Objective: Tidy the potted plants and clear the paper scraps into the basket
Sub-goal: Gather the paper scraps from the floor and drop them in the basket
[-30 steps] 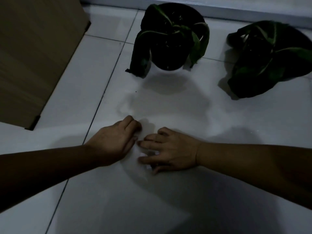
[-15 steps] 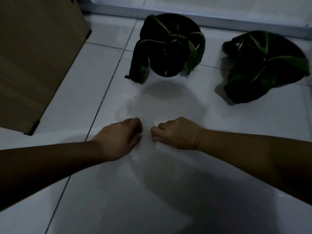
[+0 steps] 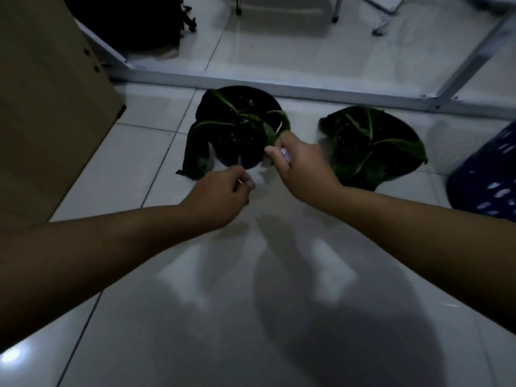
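Two black pots with dark green drooping leaves stand on the white tiled floor: the left plant [image 3: 231, 127] and the right plant [image 3: 371, 146]. My left hand [image 3: 220, 196] is raised just in front of the left pot, fingers closed on a small pale paper scrap [image 3: 242, 183]. My right hand [image 3: 300, 166] is lifted between the two pots, fingers curled around a small pale scrap [image 3: 284, 153], touching a leaf of the left plant. A dark blue perforated basket [image 3: 485, 180] shows at the right edge.
A brown cardboard box [image 3: 47, 107] stands at the left. A white metal frame rail [image 3: 279, 89] runs along the floor behind the pots, with a diagonal leg at the right. Dark gear and chair legs lie beyond it.
Both hands have lifted off the floor, where they were gathering scraps, and moved forward toward the pots. The view has tilted up, bringing the basket and frame into sight.
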